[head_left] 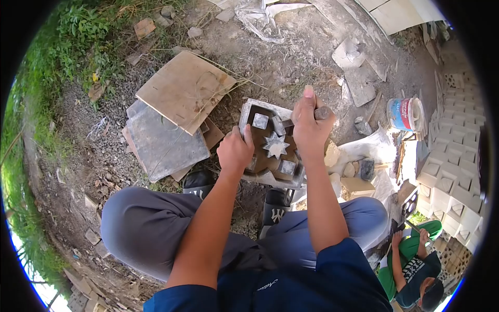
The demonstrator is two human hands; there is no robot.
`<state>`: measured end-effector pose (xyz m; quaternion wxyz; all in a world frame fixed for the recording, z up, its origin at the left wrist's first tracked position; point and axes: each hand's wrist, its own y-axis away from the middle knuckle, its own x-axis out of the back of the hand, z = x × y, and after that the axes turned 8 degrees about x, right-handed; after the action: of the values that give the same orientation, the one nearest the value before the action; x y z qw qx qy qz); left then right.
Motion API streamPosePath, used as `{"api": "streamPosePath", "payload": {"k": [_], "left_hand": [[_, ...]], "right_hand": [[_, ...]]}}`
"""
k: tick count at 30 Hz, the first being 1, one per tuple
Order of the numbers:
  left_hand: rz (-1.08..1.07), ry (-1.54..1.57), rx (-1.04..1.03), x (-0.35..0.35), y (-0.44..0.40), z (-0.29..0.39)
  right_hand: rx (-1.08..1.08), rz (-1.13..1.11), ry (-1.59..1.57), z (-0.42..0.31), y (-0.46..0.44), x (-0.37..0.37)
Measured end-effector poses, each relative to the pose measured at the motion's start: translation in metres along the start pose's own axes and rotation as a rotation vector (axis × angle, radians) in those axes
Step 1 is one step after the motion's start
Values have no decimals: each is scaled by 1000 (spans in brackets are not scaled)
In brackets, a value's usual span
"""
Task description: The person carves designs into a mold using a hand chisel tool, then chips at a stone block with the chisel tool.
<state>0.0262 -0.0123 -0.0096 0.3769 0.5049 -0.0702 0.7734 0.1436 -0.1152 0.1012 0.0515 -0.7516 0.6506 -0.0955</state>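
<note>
A square grey mold (249, 108) lies on the ground between my feet. It has a raised star (276, 146) at its centre and square blocks around it, with brown material in the hollows. My left hand (235, 151) is closed on the mold's left edge, thumb on top. My right hand (312, 127) is closed in a fist over the mold's right side. It grips a rod-like handle, whose round end (323, 113) sticks out by the thumb; the rest is hidden under the hand, so its kind does not show.
Left of the mold lie a brown board (187, 88) and a grey slab (166, 143). A paint bucket (400, 114) stands to the right, near stacked pale blocks (457, 177). A co-worker in a dark shirt (421, 273) sits at the lower right. Weeds (67, 62) grow at the left.
</note>
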Motion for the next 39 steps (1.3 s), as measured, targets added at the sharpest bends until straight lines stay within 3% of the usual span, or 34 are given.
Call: {"api": "streamPosePath", "payload": {"k": [5,7,11,22,25,39], "left_hand": [[7,22,-22,-3,2,-3],[13,-10,4,-1,1,1],[3,-15,-3,-1,1,-1],[9,-10,6,-1,0,2],[8,9,-2,-1,1,1],[5,3,-3,-1,2,1]], "right_hand": [[51,47,-119,-16,13,10],[-70,1,97,6,6,6],[4,-31,28,-1,-1,15],[185,-230,-504,-27,3,19],[248,-235,-300,-25,5,19],[335,-121,-274,-41,4,12]]}}
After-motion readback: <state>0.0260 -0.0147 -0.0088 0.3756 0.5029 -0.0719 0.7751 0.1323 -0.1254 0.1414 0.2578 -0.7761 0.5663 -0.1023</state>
